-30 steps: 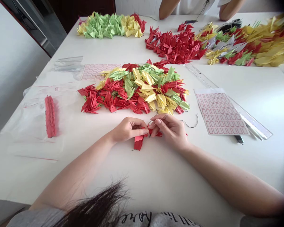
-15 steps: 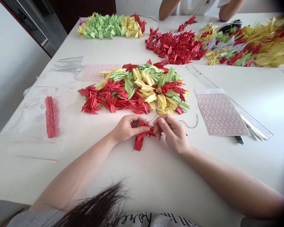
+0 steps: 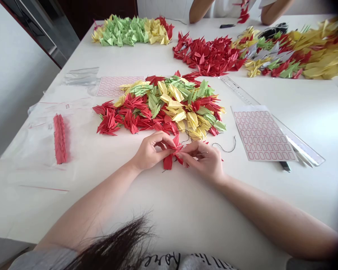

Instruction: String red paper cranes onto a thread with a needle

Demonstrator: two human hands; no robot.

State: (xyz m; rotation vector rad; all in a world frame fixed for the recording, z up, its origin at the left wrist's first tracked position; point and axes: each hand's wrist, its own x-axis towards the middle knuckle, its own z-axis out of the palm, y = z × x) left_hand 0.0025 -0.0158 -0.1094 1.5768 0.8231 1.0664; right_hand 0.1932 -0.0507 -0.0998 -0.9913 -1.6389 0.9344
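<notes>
My left hand (image 3: 149, 152) and my right hand (image 3: 204, 159) meet over the white table (image 3: 186, 210), both pinched on a small bunch of red paper cranes (image 3: 171, 154). A dark thread (image 3: 227, 147) curls out to the right of my right hand. Just beyond my hands lies a pile of red, yellow and green folded cranes (image 3: 163, 105).
A sticker sheet (image 3: 260, 133), a clear ruler (image 3: 273, 120) and a pen (image 3: 284, 165) lie at the right. A red crane strip (image 3: 59, 138) rests on plastic bags at the left. More crane piles (image 3: 211, 54) fill the far side, where another person's arms (image 3: 198, 9) rest.
My hands have turned the red cranes and lifted them slightly toward the pile. At the far side, the other person has raised a red crane string off the table.
</notes>
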